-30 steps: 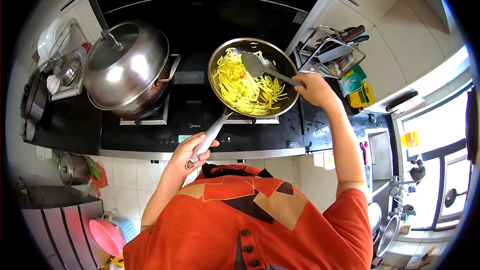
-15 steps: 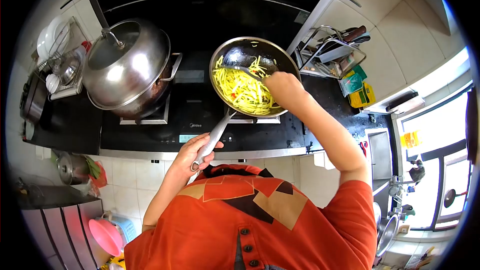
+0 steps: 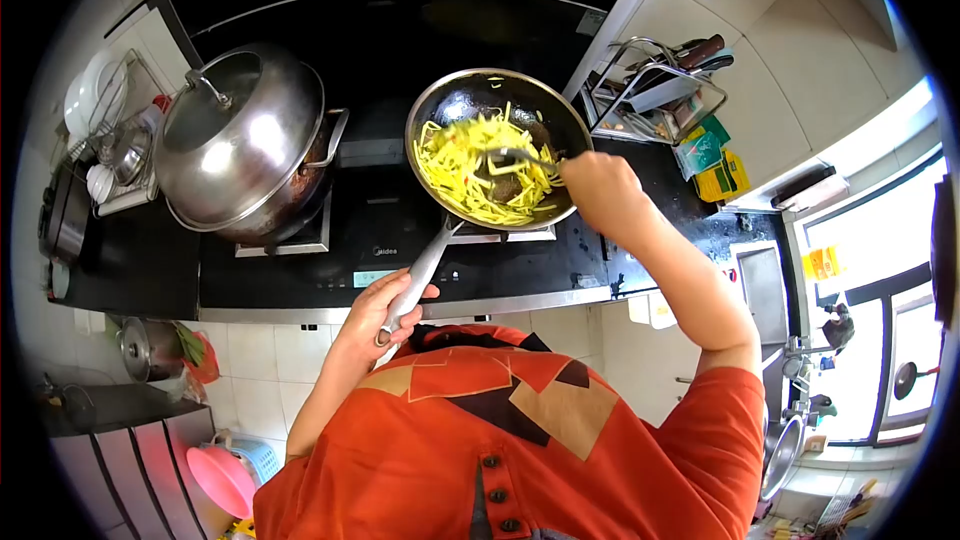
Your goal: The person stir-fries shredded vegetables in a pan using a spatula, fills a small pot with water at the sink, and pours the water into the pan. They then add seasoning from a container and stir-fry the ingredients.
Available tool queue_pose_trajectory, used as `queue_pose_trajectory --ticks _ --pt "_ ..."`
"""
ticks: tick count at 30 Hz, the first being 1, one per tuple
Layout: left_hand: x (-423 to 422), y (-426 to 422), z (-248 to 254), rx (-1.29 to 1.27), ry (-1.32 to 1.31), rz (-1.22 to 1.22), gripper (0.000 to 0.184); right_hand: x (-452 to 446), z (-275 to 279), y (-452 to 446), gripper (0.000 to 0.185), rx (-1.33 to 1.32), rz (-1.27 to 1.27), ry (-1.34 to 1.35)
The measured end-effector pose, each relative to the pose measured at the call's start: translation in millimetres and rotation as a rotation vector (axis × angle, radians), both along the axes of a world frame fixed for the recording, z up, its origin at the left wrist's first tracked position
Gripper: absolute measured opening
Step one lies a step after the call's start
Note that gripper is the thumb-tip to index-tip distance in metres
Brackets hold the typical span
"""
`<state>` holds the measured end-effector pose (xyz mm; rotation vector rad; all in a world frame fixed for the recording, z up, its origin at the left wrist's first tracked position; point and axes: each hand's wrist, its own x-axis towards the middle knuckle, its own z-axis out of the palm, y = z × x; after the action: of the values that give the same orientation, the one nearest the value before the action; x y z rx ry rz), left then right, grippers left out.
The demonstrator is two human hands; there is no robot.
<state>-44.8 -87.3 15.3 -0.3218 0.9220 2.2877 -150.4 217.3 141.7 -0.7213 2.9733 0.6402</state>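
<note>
In the head view, the task's thing is a round pan [image 3: 562,130] on the right side of the black stove [image 3: 350,230], dark inside with a shiny metal rim. Thin yellow-green strips [image 3: 465,175] lie loosely heaped in it, mostly at the left and bottom, with small red bits among them; some of the heap is blurred. Bare, glossy patches show near the upper wall.

The left hand [image 3: 370,318] has its fingers curled round the grey pan handle [image 3: 428,262]. The right hand [image 3: 605,190] has its fingers closed on the dark spatula [image 3: 515,154], whose head is among the strips.

"Midea" is readable in 2 places: on the range hood [image 3: 430,30] and on the stove's front panel. The lit display [image 3: 375,279] is too small to read. A domed steel lid [image 3: 245,155] covers the large pot [image 3: 275,220] to the left.
</note>
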Motion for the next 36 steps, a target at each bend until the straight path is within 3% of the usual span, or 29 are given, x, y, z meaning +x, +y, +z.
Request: queue_pose_trajectory --ticks 5,7,10,11,17,21,27,31,36 --pt "0.1 -3.1 -5.9 0.026 0.004 0.012 0.03 -22.5 9.8 17.8 0.011 -0.159 -0.158 0.16" --pt "1.1 -3.3 -6.0 0.021 0.001 0.012 0.03 -37.3 -12.8 15.0 0.012 -0.176 -0.187 0.167" --pt "-0.3 -2.2 -4.7 0.025 0.021 0.026 0.03 -36.5 -76.3 16.8 0.009 -0.013 0.063 0.147" --pt "-0.9 -1.9 -5.8 0.035 0.019 0.029 0.03 -18.3 -73.9 11.9 0.01 -0.144 0.114 0.147" --pt "2.1 0.3 -4.7 0.037 0.013 0.033 0.029 17.8 4.2 35.5 0.019 -0.363 -0.098 -0.036" --pt "2.4 0.0 -8.3 0.033 0.019 0.023 0.028 -15.7 -5.6 18.2 0.01 -0.351 -0.192 0.17" --pt "2.0 -1.3 -5.7 0.05 0.044 -0.004 0.028 -63.5 -33.8 -31.3 0.016 -0.464 -0.446 0.08" --pt "1.6 -0.7 -7.0 0.041 0.042 -0.004 0.027 -65.9 -39.5 -71.1 0.015 -0.451 -0.426 0.187" --pt "0.0 -1.3 -10.0 0.064 0.025 -0.019 0.027 -37.6 -57.9 -99.4 0.012 -0.448 -0.227 0.046"
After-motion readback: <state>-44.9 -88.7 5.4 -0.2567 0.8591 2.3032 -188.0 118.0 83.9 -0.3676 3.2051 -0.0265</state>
